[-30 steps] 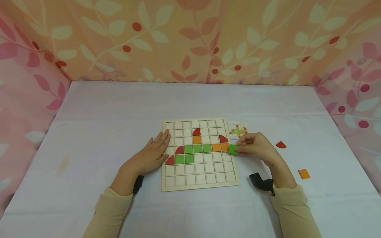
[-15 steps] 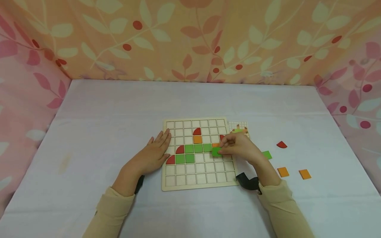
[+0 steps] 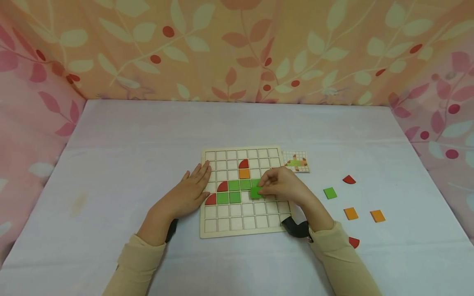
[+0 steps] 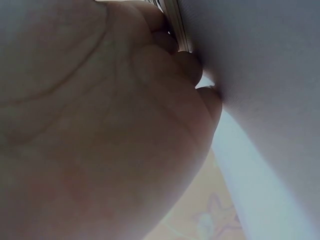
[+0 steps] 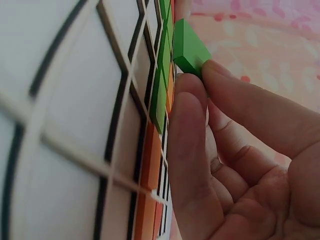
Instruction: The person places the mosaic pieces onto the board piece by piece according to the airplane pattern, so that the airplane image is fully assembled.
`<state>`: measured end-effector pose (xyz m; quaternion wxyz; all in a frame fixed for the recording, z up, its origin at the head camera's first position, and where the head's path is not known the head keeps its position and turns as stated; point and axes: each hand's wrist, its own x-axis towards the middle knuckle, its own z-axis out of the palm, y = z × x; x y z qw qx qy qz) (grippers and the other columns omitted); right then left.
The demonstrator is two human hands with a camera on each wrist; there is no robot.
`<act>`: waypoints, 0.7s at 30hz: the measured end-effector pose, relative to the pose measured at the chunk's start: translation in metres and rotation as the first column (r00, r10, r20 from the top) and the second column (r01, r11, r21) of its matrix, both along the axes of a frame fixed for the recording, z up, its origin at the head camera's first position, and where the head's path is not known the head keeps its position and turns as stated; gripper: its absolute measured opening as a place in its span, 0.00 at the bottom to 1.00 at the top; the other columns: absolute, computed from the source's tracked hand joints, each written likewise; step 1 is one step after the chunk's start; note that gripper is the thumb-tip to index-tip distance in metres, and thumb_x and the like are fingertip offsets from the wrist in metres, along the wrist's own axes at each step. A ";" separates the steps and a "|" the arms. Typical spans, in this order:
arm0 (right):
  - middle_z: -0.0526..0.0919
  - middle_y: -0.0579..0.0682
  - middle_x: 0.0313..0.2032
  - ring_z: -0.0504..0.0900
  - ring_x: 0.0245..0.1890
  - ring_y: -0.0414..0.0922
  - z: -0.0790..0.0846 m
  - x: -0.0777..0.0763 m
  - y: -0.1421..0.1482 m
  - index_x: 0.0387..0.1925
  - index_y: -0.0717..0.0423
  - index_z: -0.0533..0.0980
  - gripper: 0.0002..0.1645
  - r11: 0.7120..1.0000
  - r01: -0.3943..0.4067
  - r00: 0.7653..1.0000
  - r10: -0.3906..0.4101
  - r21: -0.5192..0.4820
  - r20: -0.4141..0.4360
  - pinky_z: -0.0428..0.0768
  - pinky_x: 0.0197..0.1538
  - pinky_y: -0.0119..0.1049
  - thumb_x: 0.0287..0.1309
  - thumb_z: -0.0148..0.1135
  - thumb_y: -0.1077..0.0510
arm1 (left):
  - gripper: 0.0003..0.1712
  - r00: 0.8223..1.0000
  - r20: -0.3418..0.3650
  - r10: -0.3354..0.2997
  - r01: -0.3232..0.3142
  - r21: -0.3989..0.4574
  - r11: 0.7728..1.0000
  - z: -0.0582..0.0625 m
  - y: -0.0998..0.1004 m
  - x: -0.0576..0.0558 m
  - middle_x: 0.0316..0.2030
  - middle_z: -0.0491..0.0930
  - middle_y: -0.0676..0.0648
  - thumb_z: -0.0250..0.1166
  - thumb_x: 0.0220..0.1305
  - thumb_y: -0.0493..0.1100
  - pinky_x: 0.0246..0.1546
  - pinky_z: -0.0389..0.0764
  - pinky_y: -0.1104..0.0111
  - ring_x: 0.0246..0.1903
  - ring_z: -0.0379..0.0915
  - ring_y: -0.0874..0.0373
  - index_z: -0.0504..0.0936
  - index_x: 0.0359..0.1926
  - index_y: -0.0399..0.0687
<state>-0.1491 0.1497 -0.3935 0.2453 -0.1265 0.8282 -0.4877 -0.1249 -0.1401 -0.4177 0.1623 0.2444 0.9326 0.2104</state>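
My right hand (image 3: pixel 282 185) pinches a green square tile (image 3: pixel 256 193) between thumb and fingers, over the middle of a wooden grid board (image 3: pixel 222 225). In the right wrist view the green tile (image 5: pixel 191 49) stands tilted, raised off the grid. Straight-fingered, my left hand (image 3: pixel 189 191) lies along the board's left edge, fingertips on its rim; its palm (image 4: pixel 100 125) fills much of the left wrist view. Set in the board are red quarter-circle tiles (image 3: pixel 223 186), an orange square (image 3: pixel 244 174) and several green squares (image 3: pixel 234 186). The right hand hides the tiles on the board's right side.
A small pattern card (image 3: pixel 296 161) lies at the board's upper right corner. On the white cloth to the right are a red quarter-circle (image 3: pixel 349 179), a green square (image 3: pixel 330 193), two orange squares (image 3: pixel 351 213), and another red piece (image 3: pixel 354 242) beside the right sleeve.
My right hand has carried the green tile leftward from the board's right edge to over its middle. Loose tiles that the right arm covered have come into view. The left hand stays put.
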 end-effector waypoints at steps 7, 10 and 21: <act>0.81 0.51 0.21 0.80 0.22 0.42 -0.005 0.001 -0.012 0.29 0.68 0.79 0.05 1.000 -0.004 0.999 0.005 -0.014 0.036 0.82 0.31 0.36 0.48 0.68 0.69 | 0.39 1.000 0.002 -0.001 0.001 0.009 1.000 0.000 -0.001 0.000 0.73 0.35 0.40 0.52 0.70 0.44 0.67 0.40 0.46 0.71 0.30 0.45 0.43 0.72 0.33; 0.82 0.51 0.21 0.80 0.21 0.42 -0.006 0.001 -0.016 0.28 0.67 0.80 0.04 1.000 -0.007 0.999 0.007 -0.006 0.045 0.82 0.30 0.36 0.48 0.68 0.70 | 0.39 1.000 0.002 -0.002 0.002 0.006 1.000 0.000 -0.001 0.000 0.73 0.35 0.40 0.52 0.70 0.44 0.67 0.40 0.46 0.71 0.30 0.45 0.43 0.72 0.33; 0.82 0.51 0.21 0.80 0.20 0.42 -0.007 0.001 -0.023 0.28 0.66 0.81 0.04 1.000 0.010 0.999 -0.011 0.028 0.042 0.82 0.28 0.36 0.48 0.69 0.68 | 0.39 1.000 -0.006 -0.004 0.004 0.002 1.000 -0.001 0.000 0.000 0.73 0.36 0.40 0.51 0.70 0.44 0.67 0.40 0.46 0.71 0.30 0.45 0.43 0.72 0.34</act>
